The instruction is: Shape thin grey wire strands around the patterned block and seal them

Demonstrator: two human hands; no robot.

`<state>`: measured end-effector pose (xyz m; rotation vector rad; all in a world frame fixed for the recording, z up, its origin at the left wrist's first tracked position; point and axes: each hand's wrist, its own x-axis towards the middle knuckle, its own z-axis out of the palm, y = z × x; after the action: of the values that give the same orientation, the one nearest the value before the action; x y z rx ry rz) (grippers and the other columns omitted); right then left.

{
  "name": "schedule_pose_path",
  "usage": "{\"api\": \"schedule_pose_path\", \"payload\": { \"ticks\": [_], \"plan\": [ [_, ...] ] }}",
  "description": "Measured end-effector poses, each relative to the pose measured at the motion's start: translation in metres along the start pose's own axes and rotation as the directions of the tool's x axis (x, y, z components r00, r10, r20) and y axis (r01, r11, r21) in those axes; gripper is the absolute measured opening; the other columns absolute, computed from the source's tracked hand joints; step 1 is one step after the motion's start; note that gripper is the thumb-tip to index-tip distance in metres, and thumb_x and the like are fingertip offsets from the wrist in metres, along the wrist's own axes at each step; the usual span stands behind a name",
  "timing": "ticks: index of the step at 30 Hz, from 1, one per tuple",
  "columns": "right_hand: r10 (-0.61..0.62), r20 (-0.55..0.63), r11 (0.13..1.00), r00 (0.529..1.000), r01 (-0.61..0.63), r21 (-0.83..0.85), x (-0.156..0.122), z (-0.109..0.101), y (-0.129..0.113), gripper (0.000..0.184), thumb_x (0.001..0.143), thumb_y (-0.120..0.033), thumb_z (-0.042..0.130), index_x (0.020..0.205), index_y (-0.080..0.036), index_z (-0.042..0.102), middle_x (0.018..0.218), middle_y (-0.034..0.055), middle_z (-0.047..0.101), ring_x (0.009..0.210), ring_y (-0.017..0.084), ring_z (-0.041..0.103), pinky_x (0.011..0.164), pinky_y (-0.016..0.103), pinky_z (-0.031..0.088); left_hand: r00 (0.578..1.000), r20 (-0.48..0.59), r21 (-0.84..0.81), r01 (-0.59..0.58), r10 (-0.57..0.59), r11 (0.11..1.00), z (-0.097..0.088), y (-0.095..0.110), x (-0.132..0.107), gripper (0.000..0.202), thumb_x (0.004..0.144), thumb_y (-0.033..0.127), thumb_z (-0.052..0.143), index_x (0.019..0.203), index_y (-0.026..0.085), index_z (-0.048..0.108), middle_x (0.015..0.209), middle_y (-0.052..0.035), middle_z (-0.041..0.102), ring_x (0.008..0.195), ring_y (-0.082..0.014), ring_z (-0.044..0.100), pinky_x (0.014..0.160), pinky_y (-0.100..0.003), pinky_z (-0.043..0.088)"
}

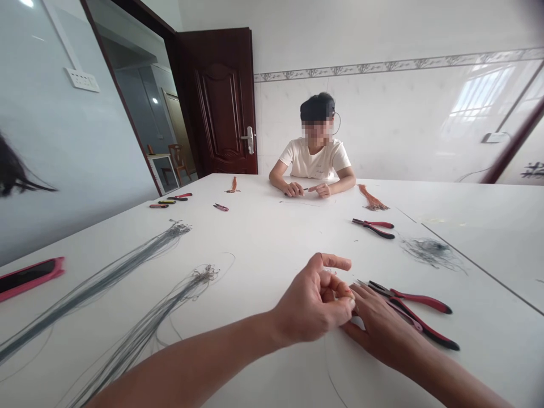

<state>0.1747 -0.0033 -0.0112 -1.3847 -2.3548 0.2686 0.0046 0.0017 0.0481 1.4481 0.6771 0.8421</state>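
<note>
Left hand (pixel 312 303) is held raised above the white table (pixel 272 238), with the thumb and fingertips drawn into a narrow pinch; anything held there is too fine to be made out, so what is gripped cannot be told. Right hand (pixel 378 331) is laid palm down and open, its fingertips (pixel 361 292) brought against those of the left hand. Red-handled pliers (pixel 419 300) are lying just beside the right hand, partly covered by it. Grey wire bundles (pixel 102 289) are stretched across the table to the left of both hands, and a grey wire tangle (pixel 433 253) is lying to the right. Farther off, a second pair of pliers (pixel 374 228), orange tassels (pixel 372 198) and pink-handled thread snips (pixel 221 207) are set on the tabletop, and a pink-cased phone (pixel 29 277) is placed at the left edge. Opposite, a seated co-worker (pixel 317 153) in a cream T-shirt is seen with hands (pixel 294 190) held together over the table. Behind, a dark wooden door (pixel 221 102) stands open beside a white tiled wall (pixel 403 113).
</note>
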Motion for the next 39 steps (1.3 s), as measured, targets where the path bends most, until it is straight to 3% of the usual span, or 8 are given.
{"api": "schedule_pose_path", "payload": {
  "ticks": [8,14,16,18,21,25,32,39],
  "plan": [
    [-0.069,-0.061,0.998,0.996,0.068,-0.016,-0.004,0.019,0.017,0.017,0.085,-0.027,0.042,0.072,-0.019,0.050,0.088,0.0108,0.056,0.082,0.026,0.055,0.069,0.044,0.046,0.999,-0.013,0.014,0.031,-0.031,0.999,0.001,-0.006,-0.001,0.044,0.070,0.018,0.060,0.112,0.024,0.045,0.079,0.0025,0.053,0.053,-0.0014,0.041,0.052,-0.016,0.039],
    [0.069,0.033,0.983,0.997,-0.073,0.168,-0.001,-0.013,0.002,0.011,0.083,-0.029,0.049,0.088,-0.022,0.056,0.098,0.0080,0.059,0.092,0.025,0.054,0.078,0.044,0.045,0.998,-0.050,0.005,-0.044,0.044,0.999,-0.001,0.000,0.001,0.042,0.073,0.019,0.058,0.112,0.026,0.045,0.078,0.0028,0.053,0.053,-0.0028,0.040,0.051,-0.017,0.036],
    [0.186,0.036,0.913,0.982,-0.186,0.363,0.000,-0.028,-0.006,0.017,0.085,-0.030,0.047,0.099,-0.024,0.054,0.101,0.0067,0.059,0.090,0.022,0.056,0.077,0.040,0.046,0.994,-0.083,-0.020,-0.067,0.065,0.998,-0.004,0.004,0.003,0.040,0.074,0.020,0.058,0.111,0.025,0.043,0.078,0.0029,0.053,0.054,-0.0032,0.041,0.051,-0.017,0.037],
    [0.286,0.027,0.779,0.958,-0.248,0.575,0.000,-0.038,-0.013,0.022,0.086,-0.033,0.045,0.106,-0.025,0.050,0.101,0.0067,0.059,0.086,0.020,0.057,0.072,0.036,0.048,0.992,-0.102,-0.036,-0.078,0.074,0.996,-0.006,0.007,0.005,0.039,0.074,0.020,0.058,0.110,0.024,0.043,0.077,0.0028,0.053,0.054,-0.0030,0.042,0.051,-0.017,0.037],
    [0.332,0.021,0.608,0.943,-0.231,0.759,-0.002,-0.045,-0.025,0.027,0.083,-0.035,0.051,0.108,-0.025,0.047,0.095,0.0061,0.059,0.080,0.019,0.057,0.060,0.030,0.048,0.992,-0.101,-0.041,-0.082,0.078,0.996,-0.008,0.009,0.006,0.038,0.075,0.020,0.058,0.110,0.023,0.042,0.077,0.0025,0.053,0.054,-0.0027,0.042,0.050,-0.016,0.036],
    [0.370,-0.041,0.514,0.928,-0.168,0.841,-0.004,-0.048,-0.039,0.025,0.080,-0.036,0.057,0.100,-0.024,0.049,0.086,0.0032,0.057,0.071,0.015,0.052,0.050,0.024,0.043,0.994,-0.083,-0.009,-0.074,0.073,0.997,-0.008,0.007,0.005,0.038,0.076,0.019,0.056,0.111,0.024,0.041,0.078,0.0025,0.054,0.055,-0.0027,0.042,0.050,-0.016,0.036],
    [0.352,-0.067,0.520,0.933,-0.136,0.843,-0.001,-0.044,-0.041,0.019,0.082,-0.034,0.056,0.093,-0.025,0.043,0.072,-0.0029,0.053,0.061,0.011,0.046,0.050,0.022,0.041,0.999,-0.036,0.040,-0.038,0.040,0.998,-0.003,0.000,0.004,0.038,0.076,0.019,0.056,0.111,0.026,0.042,0.076,0.0036,0.052,0.053,-0.0027,0.039,0.047,-0.016,0.035],
    [0.394,-0.138,0.568,0.909,-0.123,0.813,-0.003,-0.047,-0.040,0.012,0.083,-0.032,0.055,0.086,-0.023,0.047,0.075,-0.0020,0.052,0.063,0.010,0.047,0.050,0.021,0.041,0.996,-0.077,0.063,-0.044,0.049,0.997,-0.005,0.003,0.005,0.039,0.077,0.021,0.056,0.112,0.027,0.040,0.079,0.0027,0.055,0.053,-0.0026,0.039,0.048,-0.016,0.035]
  ]
}}
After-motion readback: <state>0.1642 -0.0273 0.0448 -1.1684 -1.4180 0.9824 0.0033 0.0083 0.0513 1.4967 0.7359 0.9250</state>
